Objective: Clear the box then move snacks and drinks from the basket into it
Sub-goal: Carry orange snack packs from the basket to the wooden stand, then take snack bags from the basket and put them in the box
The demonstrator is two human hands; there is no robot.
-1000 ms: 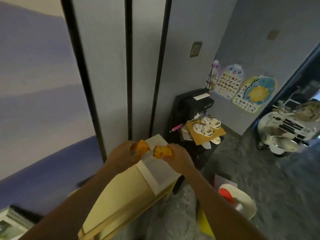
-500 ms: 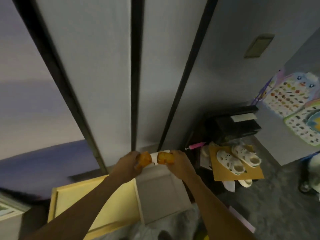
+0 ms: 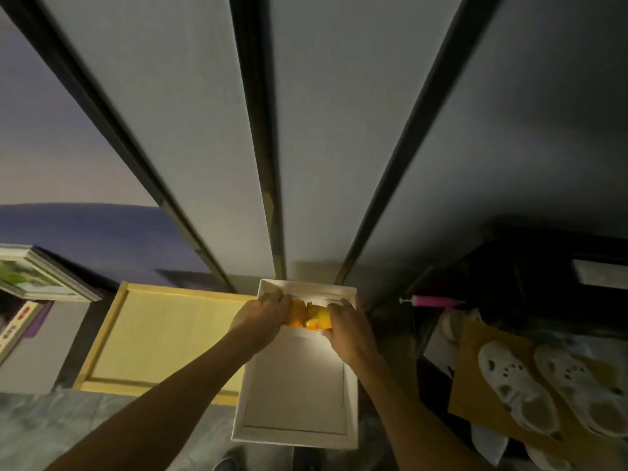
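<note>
A shallow white box (image 3: 295,392) lies open on the floor against the wall panels, its bottom bare apart from what I hold. My left hand (image 3: 261,317) and my right hand (image 3: 350,329) are both low inside its far end, each closed on an orange snack packet (image 3: 307,317). The two packets touch each other between my hands, just above or on the box bottom; I cannot tell which. The basket is out of view.
A pale yellow wooden board (image 3: 163,338) lies flat left of the box. On the right, white clogs (image 3: 543,385) rest on brown cardboard, with a pink pump (image 3: 431,301) and a black unit behind. Framed pictures (image 3: 30,277) lean at the far left.
My view has tilted down and closer to the box. Both hands have come down with the orange packets from above the box's far edge into its far end.
</note>
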